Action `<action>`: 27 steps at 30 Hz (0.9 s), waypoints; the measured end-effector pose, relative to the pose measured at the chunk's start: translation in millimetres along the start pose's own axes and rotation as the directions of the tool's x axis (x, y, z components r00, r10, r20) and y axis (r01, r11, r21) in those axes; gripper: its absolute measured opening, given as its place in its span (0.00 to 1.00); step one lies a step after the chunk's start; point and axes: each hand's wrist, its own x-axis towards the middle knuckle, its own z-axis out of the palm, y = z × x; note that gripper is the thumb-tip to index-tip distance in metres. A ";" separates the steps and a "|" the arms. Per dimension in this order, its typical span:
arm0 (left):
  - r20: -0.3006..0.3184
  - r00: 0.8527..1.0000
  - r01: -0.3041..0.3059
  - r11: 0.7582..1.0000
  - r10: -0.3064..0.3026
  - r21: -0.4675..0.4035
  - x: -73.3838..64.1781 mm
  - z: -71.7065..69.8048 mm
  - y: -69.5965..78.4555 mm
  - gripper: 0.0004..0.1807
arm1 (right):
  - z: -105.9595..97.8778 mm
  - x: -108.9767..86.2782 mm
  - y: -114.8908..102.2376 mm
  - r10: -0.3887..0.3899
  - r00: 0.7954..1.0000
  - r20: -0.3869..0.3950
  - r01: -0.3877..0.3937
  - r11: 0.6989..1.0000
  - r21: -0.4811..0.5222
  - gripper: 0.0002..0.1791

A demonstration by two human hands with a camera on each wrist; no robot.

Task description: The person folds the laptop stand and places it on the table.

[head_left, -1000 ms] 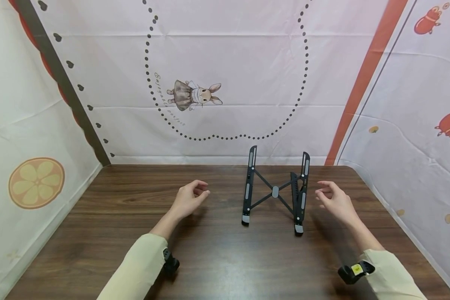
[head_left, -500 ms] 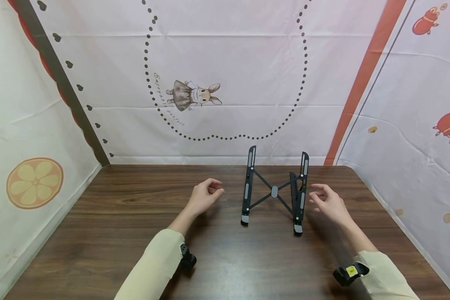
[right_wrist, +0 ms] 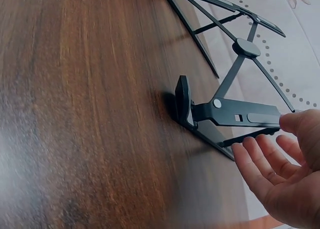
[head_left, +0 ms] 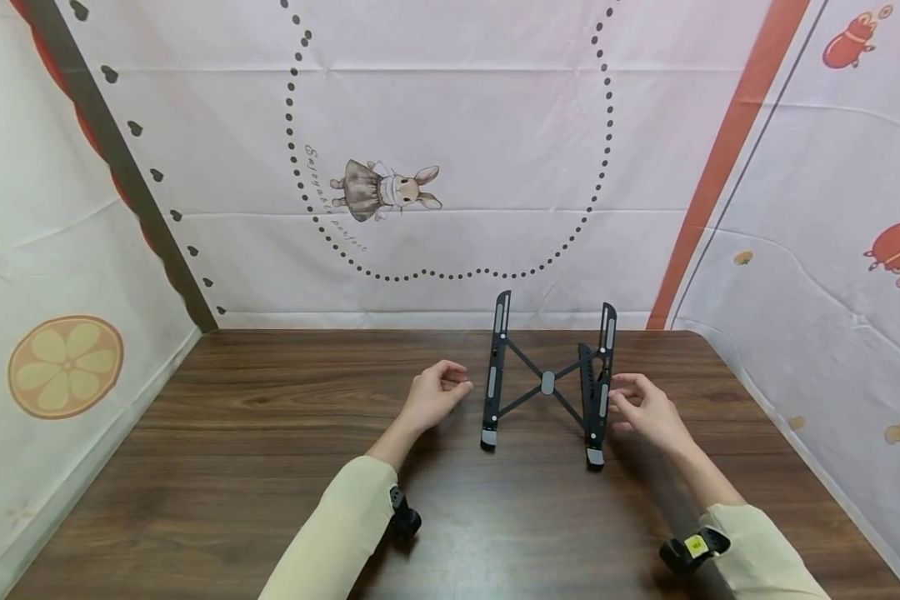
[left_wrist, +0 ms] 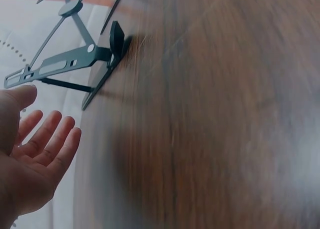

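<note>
A black folding laptop stand (head_left: 547, 382) with grey pads stands unfolded on the wooden table, its crossed bars spread between two slanted side arms. My left hand (head_left: 437, 397) hovers to the left of the stand, apart from it, fingers loosely bent and holding nothing. Close against the right side arm is my right hand (head_left: 648, 412), thumb and fingers spread apart. In the right wrist view the thumb of the right hand (right_wrist: 285, 164) overlaps the arm's edge; whether it touches I cannot tell. The left wrist view shows the left hand (left_wrist: 40, 154) with its palm facing the stand.
The brown wooden table (head_left: 270, 467) reaches back to a white printed cloth (head_left: 450, 125) hung as a backdrop. More cloth hangs along the left and right sides. A black wrist camera (head_left: 403, 515) sits on the left sleeve, another camera (head_left: 693, 550) on the right.
My left hand has moved right toward the stand. The right hand has come left, up to the stand's right arm. The stand stays in place on the table.
</note>
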 end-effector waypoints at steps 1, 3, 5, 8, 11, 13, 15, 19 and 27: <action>0.000 1.000 0.002 1.000 -0.002 -0.010 0.6 2.4 0.5 0.17 | 0.3 0.0 -0.2 0.006 1.000 0.003 -0.006 1.000 0.006 0.24; -0.004 1.000 0.002 1.000 -0.002 -0.023 1.5 6.4 1.4 0.17 | 1.0 -0.2 -0.5 0.012 1.000 0.010 -0.012 1.000 0.016 0.24; -0.005 1.000 0.001 0.999 -0.001 -0.035 2.8 10.5 1.4 0.18 | 1.8 0.0 -0.7 0.018 1.000 0.013 -0.018 1.000 0.023 0.24; -0.002 1.000 0.010 0.998 -0.010 -0.054 4.1 15.9 1.7 0.18 | 3.2 0.6 -0.7 0.019 1.000 0.018 -0.020 0.999 0.035 0.23; 0.007 1.000 0.029 0.997 -0.028 -0.077 4.4 20.7 4.0 0.17 | 4.4 1.4 -0.7 0.017 1.000 0.020 -0.017 0.999 0.045 0.22; 0.010 0.999 0.041 0.995 -0.041 -0.088 4.3 23.5 6.8 0.17 | 5.3 1.7 -0.7 0.015 1.000 0.021 -0.016 0.999 0.052 0.22; 0.011 0.999 0.051 0.995 -0.050 -0.090 4.8 26.3 9.1 0.16 | 6.2 1.7 -1.0 0.017 1.000 0.021 -0.018 0.999 0.050 0.22; 0.014 0.998 0.068 0.992 -0.067 -0.102 6.3 31.8 12.8 0.15 | 8.2 1.3 -1.7 0.025 1.000 0.019 -0.026 0.999 0.046 0.22; 0.039 0.995 0.099 0.987 -0.095 -0.126 8.8 39.9 15.1 0.15 | 11.3 2.1 -2.1 0.057 0.998 0.006 -0.057 0.997 0.048 0.21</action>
